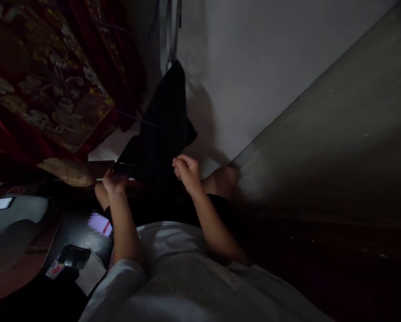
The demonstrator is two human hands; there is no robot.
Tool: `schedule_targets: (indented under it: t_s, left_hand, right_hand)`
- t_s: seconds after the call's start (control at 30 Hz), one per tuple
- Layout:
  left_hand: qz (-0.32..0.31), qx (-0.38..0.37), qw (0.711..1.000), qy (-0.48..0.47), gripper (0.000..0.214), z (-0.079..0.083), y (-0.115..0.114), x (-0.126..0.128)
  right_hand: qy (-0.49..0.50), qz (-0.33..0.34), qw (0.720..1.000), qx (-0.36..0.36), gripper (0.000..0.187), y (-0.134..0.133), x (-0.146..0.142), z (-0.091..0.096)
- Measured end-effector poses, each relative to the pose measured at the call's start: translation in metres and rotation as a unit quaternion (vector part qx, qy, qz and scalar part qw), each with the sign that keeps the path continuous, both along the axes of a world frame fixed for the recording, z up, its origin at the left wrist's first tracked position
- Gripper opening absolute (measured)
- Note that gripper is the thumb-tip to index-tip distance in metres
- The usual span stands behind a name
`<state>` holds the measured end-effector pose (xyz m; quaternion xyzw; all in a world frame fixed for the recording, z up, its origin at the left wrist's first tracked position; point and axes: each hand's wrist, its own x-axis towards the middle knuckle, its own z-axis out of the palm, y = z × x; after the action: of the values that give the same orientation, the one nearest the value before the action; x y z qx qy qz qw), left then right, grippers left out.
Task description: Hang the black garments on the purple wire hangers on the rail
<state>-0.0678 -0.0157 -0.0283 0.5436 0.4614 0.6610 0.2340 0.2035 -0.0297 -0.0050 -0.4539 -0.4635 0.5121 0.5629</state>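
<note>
Dim light. Black cloth [160, 120] rises from the person's lap to a peak, its lower part between the two hands. Left hand [116, 182] sits by the cloth's lower left corner, thumb raised; cannot tell whether its grip is wide or holding. Right hand [187, 172] is near the cloth's lower right edge, grip narrow, fingers curled in; any held item cannot be made out. To the left, a black chair [65, 229]: lit phone [100, 224] at its right edge, near the left forearm; dark phone [74, 256] and white paper [90, 273] farther down.
</note>
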Motion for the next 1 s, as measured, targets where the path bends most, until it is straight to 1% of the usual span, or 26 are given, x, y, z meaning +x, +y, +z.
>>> schedule_targets:
  t_s: [0.03, 0.07, 0.13, 0.17, 0.2, 0.27, 0.3, 0.33, 0.37, 0.4, 0.47, 0.53, 0.6, 0.63, 0.67, 0.73, 0.8, 0.87, 0.93, 0.97, 1.0]
  left_hand:
    - [-0.017, -0.017, 0.999, -0.029, 0.062, -0.004, 0.004, 0.000]
    - [-0.030, -0.032, 0.997, -0.060, 0.060, -0.004, 0.007, -0.001]
    - [-0.047, -0.058, 0.991, -0.112, 0.051, 0.004, 0.009, 0.001]
    - [-0.060, -0.071, 0.986, -0.136, 0.045, 0.010, 0.007, 0.006]
    - [-0.077, -0.084, 0.981, -0.160, 0.040, 0.016, 0.004, 0.015]
    - [-0.119, -0.110, 0.969, -0.188, 0.033, 0.029, -0.007, 0.042]
    - [-0.141, -0.123, 0.964, -0.188, 0.030, 0.033, -0.012, 0.059]
    - [-0.156, -0.136, 0.963, -0.172, 0.027, 0.037, -0.017, 0.076]
    - [-0.164, -0.141, 0.964, -0.155, 0.023, 0.040, -0.021, 0.091]
    - [-0.161, -0.139, 0.968, -0.134, 0.020, 0.041, -0.024, 0.104]
    - [-0.137, -0.123, 0.979, -0.085, 0.019, 0.042, -0.025, 0.120]
    - [-0.106, -0.103, 0.988, -0.033, 0.023, 0.040, -0.023, 0.124]
    - [-0.094, -0.093, 0.991, 0.000, 0.030, 0.036, -0.022, 0.122]
    - [-0.101, -0.092, 0.991, 0.012, 0.036, 0.032, -0.023, 0.120]
    - [-0.118, -0.094, 0.988, 0.024, 0.043, 0.028, -0.025, 0.116]
    - [-0.185, -0.111, 0.974, 0.066, 0.059, 0.019, -0.031, 0.107]
    - [-0.261, -0.136, 0.946, 0.135, 0.066, 0.010, -0.038, 0.091]
    - [-0.304, -0.161, 0.919, 0.193, 0.065, 0.006, -0.045, 0.069]
    - [-0.318, -0.186, 0.901, 0.229, 0.060, 0.009, -0.048, 0.043]
    - [-0.317, -0.197, 0.895, 0.246, 0.058, 0.013, -0.049, 0.031]
    - [-0.314, -0.210, 0.885, 0.270, 0.057, 0.017, -0.050, 0.021]
  right_hand:
    - [-0.016, 0.009, 1.000, -0.007, 0.026, 0.002, 0.007, -0.002]
    - [-0.045, 0.023, 0.999, -0.010, 0.027, 0.003, 0.013, -0.003]
    - [-0.116, 0.059, 0.991, 0.003, 0.028, 0.004, 0.020, -0.004]
    - [-0.145, 0.075, 0.986, 0.020, 0.028, 0.003, 0.020, -0.005]
    - [-0.164, 0.086, 0.982, 0.042, 0.029, 0.001, 0.018, -0.006]
    - [-0.176, 0.106, 0.974, 0.093, 0.040, -0.003, 0.008, -0.008]
    - [-0.176, 0.115, 0.971, 0.112, 0.045, -0.006, 0.001, -0.008]
    - [-0.172, 0.117, 0.971, 0.121, 0.046, -0.008, -0.006, -0.008]
    - [-0.167, 0.109, 0.973, 0.117, 0.042, -0.009, -0.013, -0.009]
    - [-0.160, 0.097, 0.977, 0.104, 0.035, -0.010, -0.017, -0.009]
    - [-0.151, 0.073, 0.984, 0.063, 0.019, -0.010, -0.022, -0.009]
    - [-0.151, 0.069, 0.985, 0.042, 0.016, -0.010, -0.021, -0.009]
    - [-0.149, 0.087, 0.984, 0.039, 0.017, -0.011, -0.016, -0.005]
    - [-0.144, 0.097, 0.984, 0.039, 0.018, -0.012, -0.012, -0.001]
    - [-0.136, 0.108, 0.984, 0.040, 0.018, -0.012, -0.008, 0.004]
    - [-0.124, 0.129, 0.982, 0.058, 0.019, -0.011, 0.002, 0.020]
    - [-0.129, 0.131, 0.976, 0.119, 0.020, -0.006, 0.016, 0.040]
    - [-0.159, 0.114, 0.957, 0.215, 0.021, 0.001, 0.030, 0.060]
    - [-0.191, 0.087, 0.933, 0.293, 0.025, 0.009, 0.040, 0.074]
    - [-0.196, 0.075, 0.926, 0.314, 0.028, 0.013, 0.043, 0.077]
    - [-0.189, 0.061, 0.925, 0.323, 0.030, 0.016, 0.044, 0.079]
